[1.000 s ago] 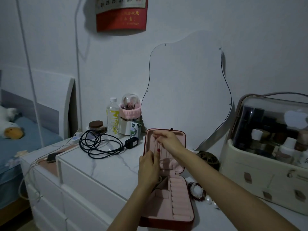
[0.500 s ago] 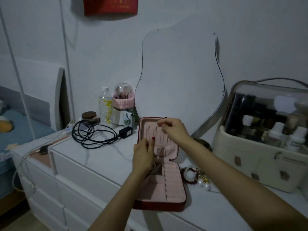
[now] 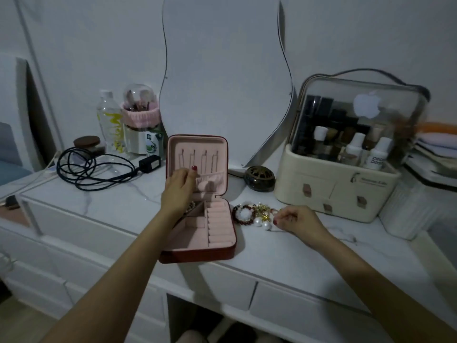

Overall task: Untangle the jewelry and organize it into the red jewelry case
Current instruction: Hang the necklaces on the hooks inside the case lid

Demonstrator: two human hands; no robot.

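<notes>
Nearest the camera, two bare forearms are seen reaching over the white marble-patterned dresser top (image 3: 284, 253). On it, the red jewelry case (image 3: 197, 251) lies open, its pink-lined tray flat and its long axis running away from the viewer, while the lid (image 3: 197, 149) is stood upright at the far end with its lining turned toward the camera. The left hand (image 3: 178, 191) is held over the hinge area, fingers curled against the lower part of the lid (whether anything is pinched there cannot be told). A few beads (image 3: 191, 206) are glimpsed in the tray's left compartment, just beyond the wrist.

Just to the right of the case, a tangled heap of jewelry (image 3: 254, 214) is spread on the top: a dark red bead bracelet, pearls and gold-coloured pieces. The right hand (image 3: 296, 220) is rested at the heap's right edge, its fingers curled and pinching at a strand.

Farther back, a dark round dish (image 3: 259, 178) and a cream cosmetics box (image 3: 346, 174) are set to the right, a coiled black cable (image 3: 91, 169) to the left, and a curvy mirror (image 3: 225, 78) is leaned against the wall.
</notes>
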